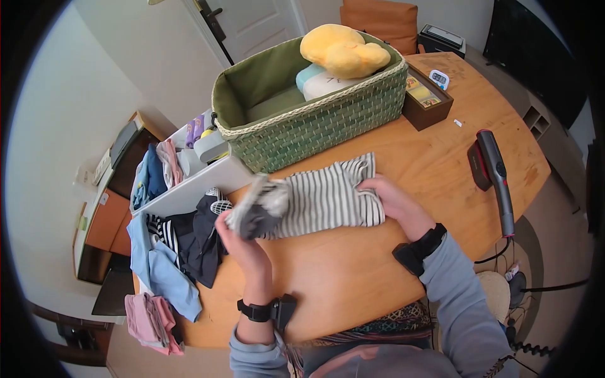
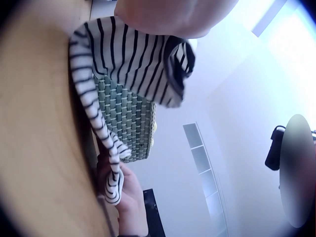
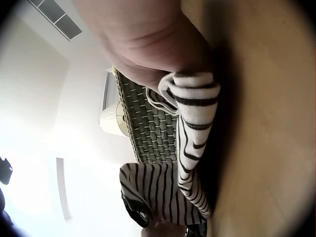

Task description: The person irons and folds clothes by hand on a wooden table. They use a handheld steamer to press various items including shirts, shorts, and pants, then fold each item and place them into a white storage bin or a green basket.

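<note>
A black-and-white striped garment point(image 1: 321, 195) lies lengthwise across the wooden table point(image 1: 328, 277), in a long folded strip. My left hand point(image 1: 244, 247) grips its left end, which is raised off the table and bent over, with a dark edging showing. At the other end, the fingers of my right hand point(image 1: 392, 198) pinch the rolled edge. In the left wrist view the lifted striped end point(image 2: 131, 59) arches above the table. The right wrist view shows the thick folded edge point(image 3: 195, 106) under my right hand; the fingertips are hidden there.
Behind the garment stands a green woven basket point(image 1: 321, 135) holding plush toys point(image 1: 343, 53). To the left, dark clothes point(image 1: 198, 236), blue clothes point(image 1: 167, 271) and pink clothes point(image 1: 151, 321) lie by a white box point(image 1: 195, 186). A brown box point(image 1: 428, 104) and a corded styling tool point(image 1: 495, 170) sit right.
</note>
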A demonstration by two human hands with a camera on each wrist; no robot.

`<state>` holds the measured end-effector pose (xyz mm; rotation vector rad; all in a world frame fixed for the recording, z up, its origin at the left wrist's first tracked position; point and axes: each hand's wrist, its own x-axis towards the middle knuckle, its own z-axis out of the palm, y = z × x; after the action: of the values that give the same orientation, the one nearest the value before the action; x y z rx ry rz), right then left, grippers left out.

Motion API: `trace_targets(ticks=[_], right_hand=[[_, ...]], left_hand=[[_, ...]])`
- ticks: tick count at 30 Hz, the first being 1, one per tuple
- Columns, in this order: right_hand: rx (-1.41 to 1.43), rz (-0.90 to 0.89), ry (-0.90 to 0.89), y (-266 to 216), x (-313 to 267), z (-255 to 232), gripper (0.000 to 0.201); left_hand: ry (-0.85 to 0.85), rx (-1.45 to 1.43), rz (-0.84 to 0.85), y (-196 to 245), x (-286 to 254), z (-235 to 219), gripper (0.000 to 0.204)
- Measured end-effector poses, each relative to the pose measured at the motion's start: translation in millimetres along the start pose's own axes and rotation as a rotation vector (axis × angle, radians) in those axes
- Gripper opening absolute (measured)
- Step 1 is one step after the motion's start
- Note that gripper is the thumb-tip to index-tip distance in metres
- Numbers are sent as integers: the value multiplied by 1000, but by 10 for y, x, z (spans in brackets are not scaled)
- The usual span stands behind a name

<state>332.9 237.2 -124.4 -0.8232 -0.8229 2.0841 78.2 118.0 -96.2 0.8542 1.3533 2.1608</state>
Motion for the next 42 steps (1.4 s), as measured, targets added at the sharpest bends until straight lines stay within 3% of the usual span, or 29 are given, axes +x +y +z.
trace_targets(ticks=[2, 4, 6, 8, 10, 12, 14, 15, 16, 18, 21, 22, 24, 26, 31, 36, 39, 42], right_hand=[[76, -47, 74, -105, -17, -42, 29], [-47, -78, 146, -196, -38, -54, 29], [-152, -213, 288, -271, -81, -22, 29], [-185, -211, 276, -311, -31, -187, 30], [-363, -221, 341, -378, -28, -337, 30], [-455, -242, 381, -466, -98, -416, 31], [-551, -266, 420, -560, -141, -558, 34], [-540, -312, 405, -611, -160, -591, 35], [-530, -357, 390, -645, -171, -615, 37], [-559, -372, 412, -703, -270, -730, 42], [-1219, -411, 735, -832, -420, -1014, 45], [-1231, -413, 741, -910, -509, -903, 45], [-1563, -385, 786, -1038, -621, -669, 48], [-1600, -485, 701, -1033, -540, -624, 45], [-1871, -562, 353, -879, -201, -539, 29], [-2024, -525, 364, -849, 59, -591, 21], [-2070, -620, 344, -871, 48, -567, 14], [-2066, -740, 311, -941, -124, -419, 10]], left_hand=[[207, -239, -56, -2, 112, -84, 30], [359, -191, -124, 58, 227, -153, 36], [357, -160, -84, 27, 327, -228, 35], [352, -137, -43, -9, 371, -260, 35], [82, 210, 25, -8, 355, -235, 31], [-148, 257, 7, -185, 442, -290, 24], [-376, 640, 110, -310, 435, -313, 28], [-509, 749, 120, -275, 393, -324, 40], [-504, 739, 120, -250, 374, -316, 40], [-629, 1003, 189, -189, 334, -290, 51], [-622, 844, 46, -203, 341, -302, 63], [-641, 737, -38, -213, 329, -304, 66], [-651, 755, 29, -244, 325, -273, 64], [-539, 570, -114, -295, 337, -241, 58], [-533, 539, -180, -221, 338, -242, 36], [-444, 428, -69, -389, 389, -283, 23], [-453, 246, -186, -227, 340, -200, 14], [-494, 136, -199, -16, 299, -130, 11]])
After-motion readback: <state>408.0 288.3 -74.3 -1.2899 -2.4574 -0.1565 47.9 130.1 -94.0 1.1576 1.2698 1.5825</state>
